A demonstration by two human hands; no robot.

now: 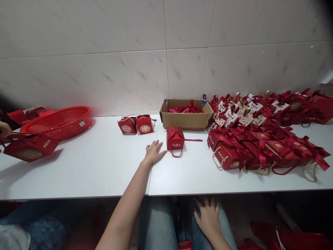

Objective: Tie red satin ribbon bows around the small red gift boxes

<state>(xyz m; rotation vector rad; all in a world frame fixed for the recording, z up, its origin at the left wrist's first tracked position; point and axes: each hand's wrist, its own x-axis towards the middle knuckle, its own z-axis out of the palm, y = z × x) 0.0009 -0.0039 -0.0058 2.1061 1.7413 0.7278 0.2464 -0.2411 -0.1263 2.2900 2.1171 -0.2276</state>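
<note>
On the white table (104, 166), my left hand (154, 152) lies with its fingers spread and nothing in it, just left of a small red box (175, 139). That box has a red loop handle at its front and a dark red strip sticking out to the right. Below the table edge, my right hand (208, 216) rests on my jeans, fingers apart, holding nothing. Two red boxes with gold round emblems and cord handles (145, 125) stand further back, left of centre. An open cardboard box (185, 121) with red ribbons inside sits behind the single red box.
Rows of ribboned red boxes (234, 154) cover the right side, with a pile of tagged red boxes (244, 111) behind. At the far left another person's hand (4, 130) holds a red box (31, 147) by its handle, near a red plastic basket (67, 130). A tiled wall closes the back.
</note>
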